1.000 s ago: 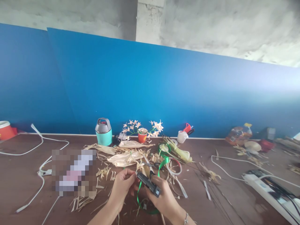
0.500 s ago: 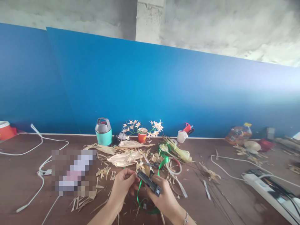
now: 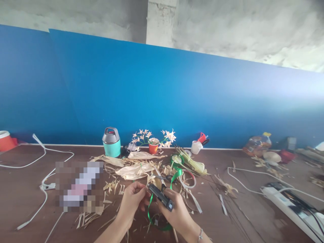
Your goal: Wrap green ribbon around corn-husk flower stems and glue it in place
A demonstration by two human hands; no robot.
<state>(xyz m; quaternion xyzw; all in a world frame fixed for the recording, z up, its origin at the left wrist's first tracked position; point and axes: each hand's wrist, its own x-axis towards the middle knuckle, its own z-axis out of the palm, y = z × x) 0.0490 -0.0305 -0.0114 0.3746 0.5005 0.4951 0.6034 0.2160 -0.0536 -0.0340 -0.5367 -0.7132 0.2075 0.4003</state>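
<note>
Black tool (image 3: 161, 198): elongated, straight-edged, between hands | right hand (image 3: 175, 210): fingers clamped on tool | left hand (image 3: 133, 199): fingertips together, pinched item indiscernible | ribbon (image 3: 176, 175): glossy green | husks (image 3: 135, 171): pale, papery, tapered

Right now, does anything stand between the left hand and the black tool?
Nothing visible: the left hand is right at the far end of the black tool, gripped by the right hand. The green ribbon curves between the hands, but lower in the picture.
</note>
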